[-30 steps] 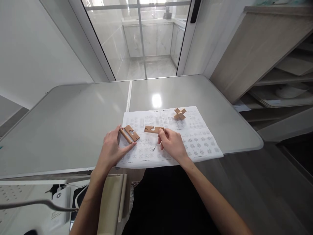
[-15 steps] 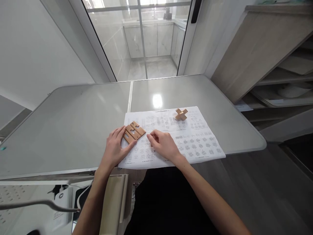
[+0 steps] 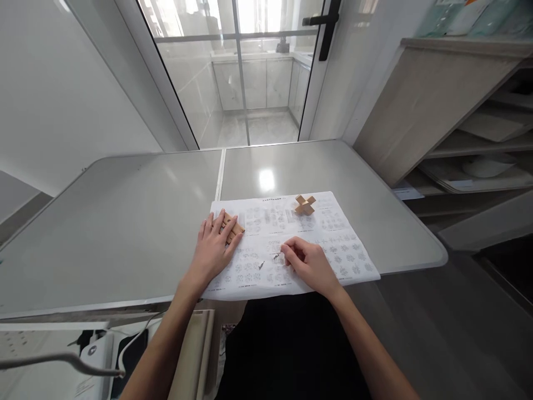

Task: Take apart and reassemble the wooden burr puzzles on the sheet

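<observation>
My left hand [image 3: 215, 250] lies spread over flat wooden puzzle pieces [image 3: 237, 228] with cut-out holes, covering most of them. They rest on a large printed sheet [image 3: 258, 289]. My right hand [image 3: 308, 263] is closed, thumb and fingers pinched together just above the sheet. At its fingertips shows a small metal piece [image 3: 277, 256], too small to name exactly. A second small metal piece [image 3: 261, 265] lies on the paper between my hands. Farther back on the sheet stands an interlocked wooden cross puzzle [image 3: 305, 205].
The sheet covers part of a grey table [image 3: 137, 222] and overhangs its front edge. A glass door [image 3: 266, 83] is behind the table. Wooden shelves [image 3: 449, 105] stand at the right. A cable [image 3: 66, 360] and a white device [image 3: 97, 355] are low at the left.
My right hand has moved right, away from the wooden pieces, and the small metal pieces show now. My left hand has shifted from their edge to lie over them. The view has tilted up.
</observation>
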A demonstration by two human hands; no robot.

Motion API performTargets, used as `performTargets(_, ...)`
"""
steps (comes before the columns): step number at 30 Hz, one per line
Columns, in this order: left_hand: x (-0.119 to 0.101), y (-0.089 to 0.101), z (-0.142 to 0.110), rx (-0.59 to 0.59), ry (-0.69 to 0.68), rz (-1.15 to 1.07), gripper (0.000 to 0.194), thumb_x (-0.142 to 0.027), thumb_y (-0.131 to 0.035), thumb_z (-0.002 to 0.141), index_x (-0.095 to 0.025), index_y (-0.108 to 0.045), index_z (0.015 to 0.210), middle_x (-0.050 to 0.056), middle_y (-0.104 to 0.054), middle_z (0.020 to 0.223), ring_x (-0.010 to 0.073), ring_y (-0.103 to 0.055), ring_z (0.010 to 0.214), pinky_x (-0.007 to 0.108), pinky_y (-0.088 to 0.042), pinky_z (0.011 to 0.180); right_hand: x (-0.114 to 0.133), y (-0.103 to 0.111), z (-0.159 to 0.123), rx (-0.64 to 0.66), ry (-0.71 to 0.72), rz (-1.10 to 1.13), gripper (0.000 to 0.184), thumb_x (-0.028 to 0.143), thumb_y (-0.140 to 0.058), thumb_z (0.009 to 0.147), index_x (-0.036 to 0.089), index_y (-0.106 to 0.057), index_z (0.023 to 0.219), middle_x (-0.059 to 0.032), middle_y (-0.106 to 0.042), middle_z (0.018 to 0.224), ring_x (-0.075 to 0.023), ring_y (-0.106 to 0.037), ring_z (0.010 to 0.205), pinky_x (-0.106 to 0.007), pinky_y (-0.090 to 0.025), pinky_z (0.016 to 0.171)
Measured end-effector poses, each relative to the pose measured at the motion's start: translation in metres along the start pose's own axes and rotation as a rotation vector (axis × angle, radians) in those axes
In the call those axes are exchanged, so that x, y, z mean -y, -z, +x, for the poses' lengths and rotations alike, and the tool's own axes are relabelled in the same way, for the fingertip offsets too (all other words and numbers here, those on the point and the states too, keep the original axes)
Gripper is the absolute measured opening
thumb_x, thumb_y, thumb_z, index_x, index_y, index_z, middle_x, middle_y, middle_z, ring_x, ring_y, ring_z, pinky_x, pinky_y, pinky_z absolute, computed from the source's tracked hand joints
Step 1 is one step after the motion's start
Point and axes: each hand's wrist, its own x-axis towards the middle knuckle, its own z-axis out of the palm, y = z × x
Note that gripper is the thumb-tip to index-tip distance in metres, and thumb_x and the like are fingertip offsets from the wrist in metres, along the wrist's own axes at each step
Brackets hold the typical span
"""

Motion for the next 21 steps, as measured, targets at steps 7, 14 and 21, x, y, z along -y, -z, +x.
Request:
performTargets(7, 0.008, -0.01, 0.029, -0.114, 0.152, -0.002, 0.062, -0.058, -0.039, 0.106, -0.026, -0.056, 0.156, 0.011, -0.037, 0.173, 0.0437, -0.027, 0.161, 0.07, -0.022, 0.128, 0.0, -0.002, -0.001, -0.015, -0.021, 0.064, 0.035, 0.052, -0.054, 0.105, 0.024, -0.063, 0.086, 0.0004, -0.065, 0.069, -0.0181, -0.059, 0.059, -0.031, -0.046, 0.061)
performTargets(14, 0.005, -0.007, 0.027, -0.144, 0.222, -0.008, 0.066, -0.061, -0.036, 0.106, -0.025, -0.052, 0.159, 0.014, -0.036, 0.173, 0.0452, -0.025, 0.162, 0.072, -0.023, 0.127, 0.001, -0.001, -0.002, -0.014, -0.018, 0.079, 0.035, 0.051, -0.053, 0.106, 0.024, -0.063, 0.086, 0.001, -0.065, 0.069, -0.0169, -0.056, 0.058, -0.03, -0.044, 0.058)
performTargets(21, 0.001, -0.001, 0.021, -0.163, 0.156, -0.033, 0.064, -0.055, -0.037, 0.108, -0.018, -0.052, 0.158, 0.017, -0.036, 0.173, 0.0424, -0.021, 0.164, 0.067, -0.023, 0.129, 0.001, -0.002, -0.002, -0.027, -0.018, 0.084, 0.037, 0.054, -0.053, 0.106, 0.025, -0.063, 0.086, 0.0006, -0.066, 0.069, -0.0172, -0.056, 0.057, -0.031, -0.045, 0.058)
